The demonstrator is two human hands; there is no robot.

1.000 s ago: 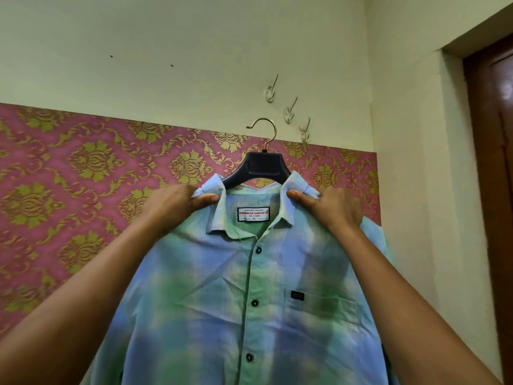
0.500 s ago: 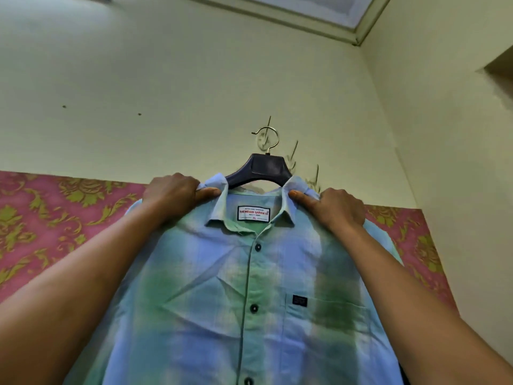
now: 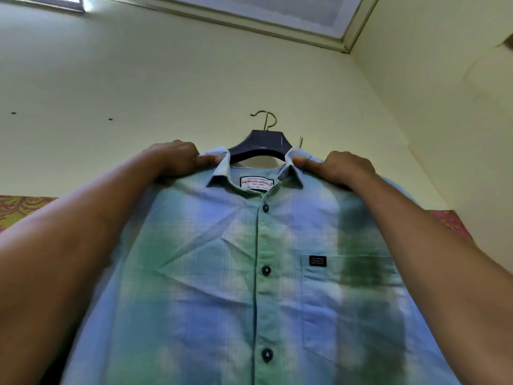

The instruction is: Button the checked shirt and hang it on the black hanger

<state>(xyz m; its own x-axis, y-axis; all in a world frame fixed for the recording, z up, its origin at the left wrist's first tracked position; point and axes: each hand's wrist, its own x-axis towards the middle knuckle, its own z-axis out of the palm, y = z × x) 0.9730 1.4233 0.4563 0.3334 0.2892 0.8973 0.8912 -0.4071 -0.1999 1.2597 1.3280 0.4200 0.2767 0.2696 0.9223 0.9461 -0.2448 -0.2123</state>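
Shirt [image 3: 258, 273] in blue and green checks fills the lower part of the head view, raised high against the pale wall [image 3: 138, 93] and already carried on the black hanger [image 3: 259, 147], whose metal hook [image 3: 266, 119] stands free at 12 o'clock above the collar. The placket is seen closed at the three dark buttons [image 3: 266, 270] in view; anything lower is cut off by the frame. At 10 o'clock from the collar label [image 3: 256, 183] the left hand [image 3: 173, 159] is curled round the shoulder seam, thumb pinched onto the collar edge. At 2 o'clock the right hand [image 3: 342, 168] grips the other shoulder the same way. A thin wall hook [image 3: 301, 141] is partly seen just beside the hanger's right end; whether others sit behind the hanger cannot be told.

The hook appears to catch on nothing yet, so the hanging is judged unfinished. Since the shirt is held by cloth only, a tilt could let the hanger slip out of the neck. The wall hook is half hidden behind the collar, so the hook could be missed and the shirt dropped on release
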